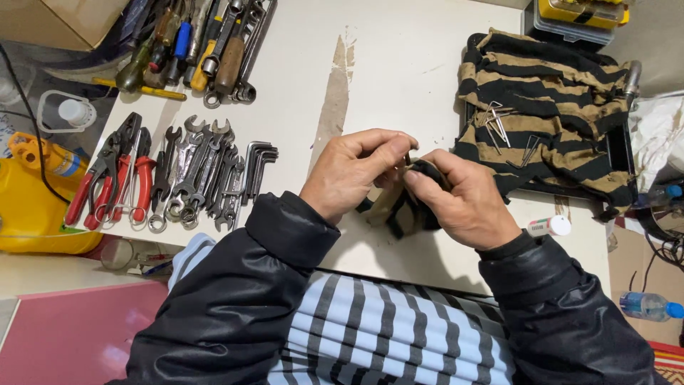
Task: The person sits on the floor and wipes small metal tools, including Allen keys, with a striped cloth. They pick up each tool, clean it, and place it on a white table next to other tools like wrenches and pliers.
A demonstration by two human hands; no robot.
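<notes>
Over the front middle of the white table (399, 64), my left hand (353, 171) and my right hand (463, 199) meet on a small piece of black-and-tan striped cloth (399, 210). Both hands pinch the cloth, fingertips touching near its top. Something small and thin seems wrapped in it, but the fingers hide it. Beyond my right hand lies a larger black-and-tan striped cloth (548, 107) spread over a dark tray, with several thin metal pins (496, 122) on top.
Red-handled pliers (117, 178), a row of wrenches (196, 175) and hex keys (258, 160) lie at the left. Screwdrivers (196, 46) are piled at the back left. A yellow jug (32, 203) stands off the table's left. A small white-capped bottle (550, 226) lies by my right wrist.
</notes>
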